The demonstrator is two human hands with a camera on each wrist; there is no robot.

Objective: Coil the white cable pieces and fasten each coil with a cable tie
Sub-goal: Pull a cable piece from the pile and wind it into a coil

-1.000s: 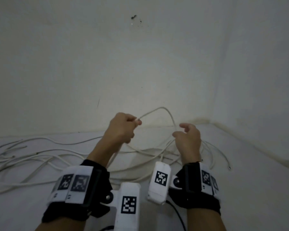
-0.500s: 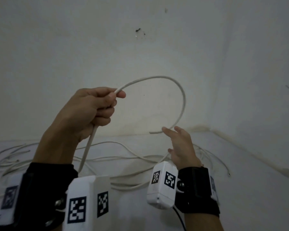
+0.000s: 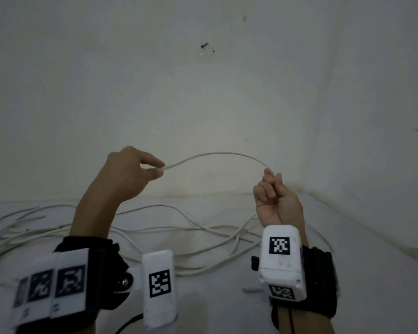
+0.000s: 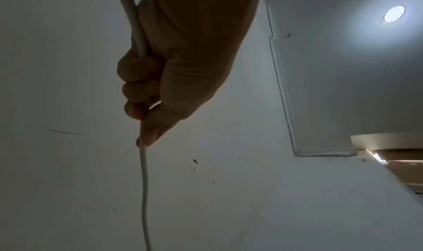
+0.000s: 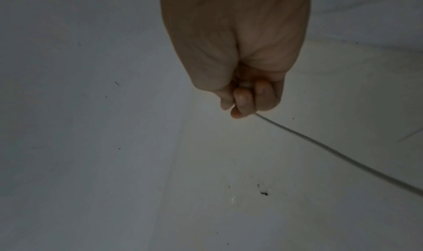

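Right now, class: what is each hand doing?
Left hand: fingers curled round the cable, holding it.
Right hand: pinching the cable's other end.

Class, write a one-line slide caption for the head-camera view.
Left hand and right hand hold a white cable arched between them, above loose cable pieces on the floor.

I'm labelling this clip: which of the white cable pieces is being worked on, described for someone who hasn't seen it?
Start at the corner where the two white walls meet the floor. Above the loose cables lying there, one cable piece arches in the air between left hand and right hand. Only it is lifted.
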